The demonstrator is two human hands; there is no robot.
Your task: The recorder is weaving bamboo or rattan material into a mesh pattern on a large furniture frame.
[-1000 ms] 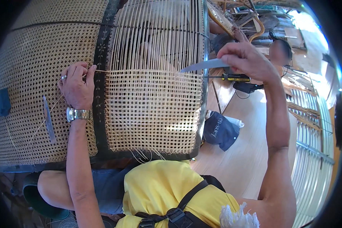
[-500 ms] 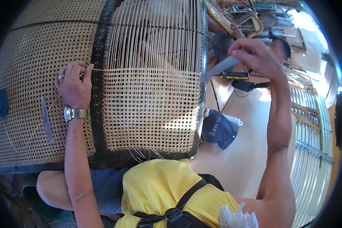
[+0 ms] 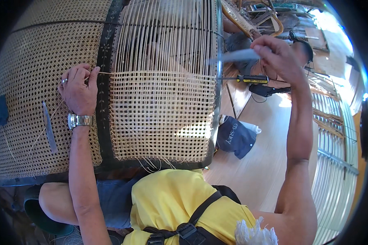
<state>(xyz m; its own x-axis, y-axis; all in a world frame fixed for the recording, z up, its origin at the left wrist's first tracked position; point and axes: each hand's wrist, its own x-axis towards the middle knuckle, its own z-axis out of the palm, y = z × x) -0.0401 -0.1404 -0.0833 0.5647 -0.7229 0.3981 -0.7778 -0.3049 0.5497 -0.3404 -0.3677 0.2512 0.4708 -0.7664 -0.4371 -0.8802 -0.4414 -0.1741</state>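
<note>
Right of the dark divider (image 3: pixel 104 94), the cane panel (image 3: pixel 163 114) is woven below, unwoven above, and just left of it the left hand (image 3: pixel 79 90) pinches a strand (image 3: pixel 105 73) while the right hand's (image 3: pixel 280 59) grip clasps a blurred, apparently flat blade (image 3: pixel 240 55).

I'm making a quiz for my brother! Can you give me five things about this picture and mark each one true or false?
1. The left grip pinches a strand. True.
2. The right grip is empty. False: it holds a pale blade.
3. The screwdriver has a yellow and black handle. True.
4. The shirt is red. False: it is yellow.
5. The left grip wears a ring. True.
</note>
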